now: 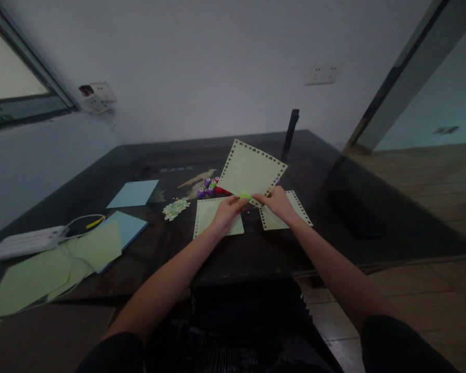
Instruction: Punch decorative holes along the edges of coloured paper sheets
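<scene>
A: What are the 2 hands doing?

B: Both meet at the lower corner of a pale green square paper sheet with a punched border of small holes, held tilted up above the dark glossy table. The left hand has its fingers closed round a small bright green hole punch right at that corner. The right hand pinches the sheet's edge just beside it, fingers together on the paper.

A: What lies under them?

B: 2 more pale green punched sheets flat on the table, 1 under the left hand and 1 under the right wrist. Behind the raised sheet sits a cluster of purple and red small punches, and to its left a little heap of pale paper confetti.

A: What could go wrong?

B: I judge the grip thin: the sheet hangs from 1 corner, so it could bend or slip askew in the punch and throw a hole out of line with the row. The light is dim too, which makes that row hard to judge. A sweeping forearm could scatter the heap.

A: Anything else about?

B: Far left, plain green paper sheets, 2 light blue paper sheets and a white power strip with a cable.
</scene>
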{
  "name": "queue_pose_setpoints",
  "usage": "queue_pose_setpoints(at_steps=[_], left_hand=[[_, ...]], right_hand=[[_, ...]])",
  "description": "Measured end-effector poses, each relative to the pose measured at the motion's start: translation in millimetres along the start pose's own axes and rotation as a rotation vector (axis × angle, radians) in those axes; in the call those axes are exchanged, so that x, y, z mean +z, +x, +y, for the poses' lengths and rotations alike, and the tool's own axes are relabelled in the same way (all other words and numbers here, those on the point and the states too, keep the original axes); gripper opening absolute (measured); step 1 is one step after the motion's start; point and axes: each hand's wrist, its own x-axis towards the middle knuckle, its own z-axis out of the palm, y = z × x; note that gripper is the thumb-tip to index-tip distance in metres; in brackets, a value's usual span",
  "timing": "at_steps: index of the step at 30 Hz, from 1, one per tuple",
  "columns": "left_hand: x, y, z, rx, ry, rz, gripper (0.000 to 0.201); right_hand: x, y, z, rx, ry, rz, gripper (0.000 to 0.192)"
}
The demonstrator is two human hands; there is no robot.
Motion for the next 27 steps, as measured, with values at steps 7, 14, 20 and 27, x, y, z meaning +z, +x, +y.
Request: queue_pose_setpoints(at_steps=[7,14,20,27], left_hand=[[-1.0,0.5,-2.0,0.020,0.000,0.000,0.028],[1.4,0.0,-0.1,0.028,0.014,0.015,0.027],[1.6,-0.4,-0.4,0.053,0.049,0.024,0.026],[-0.2,2.2,-2.6,0.085,0.084,0.032,0.028]], right_hand=[[1.4,-0.6,1.3,-0.001,0.032,0.012,0.017],[3.2,0.4,7.3,-0.002,0.074,0.008,0.019],[3.3,0.0,8.4,0.014,0.088,-0.013,0.020],[2.5,-0.9,4.9,-0.018,0.063,0.000,0.018]])
